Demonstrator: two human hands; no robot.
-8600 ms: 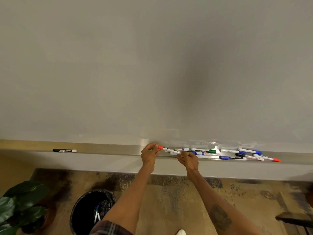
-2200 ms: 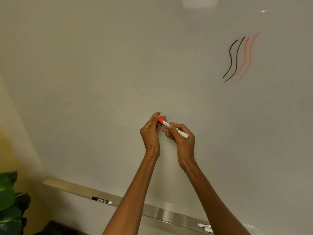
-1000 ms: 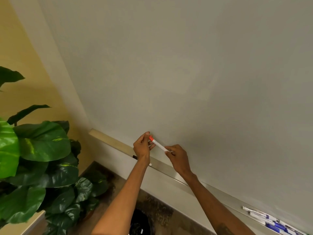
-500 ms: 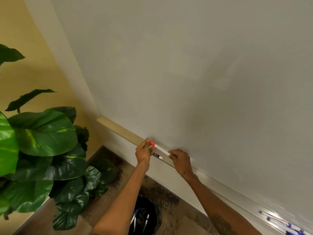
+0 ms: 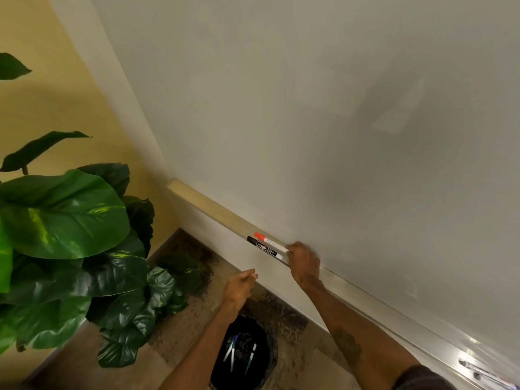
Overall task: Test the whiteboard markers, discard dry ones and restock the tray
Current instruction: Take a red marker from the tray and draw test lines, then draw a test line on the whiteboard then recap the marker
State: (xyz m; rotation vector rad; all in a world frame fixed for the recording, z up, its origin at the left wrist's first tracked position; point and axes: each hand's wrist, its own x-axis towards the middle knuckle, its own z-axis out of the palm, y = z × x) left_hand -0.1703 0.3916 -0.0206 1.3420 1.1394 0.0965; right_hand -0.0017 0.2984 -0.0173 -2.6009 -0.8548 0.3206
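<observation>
A red-capped white marker lies along the metal tray under the whiteboard. My right hand pinches its bare end, resting on the tray. A black marker lies just in front of it, parallel and touching or nearly so. My left hand hangs below the tray, apart from both markers, fingers curled together and holding nothing.
A black waste bin stands on the floor below my arms, with a few discarded markers inside. A large leafy plant fills the left side. More markers lie on the tray at the bottom right.
The red marker has gone down onto the tray beside the black one. My left hand has let go of its cap end and dropped below the tray.
</observation>
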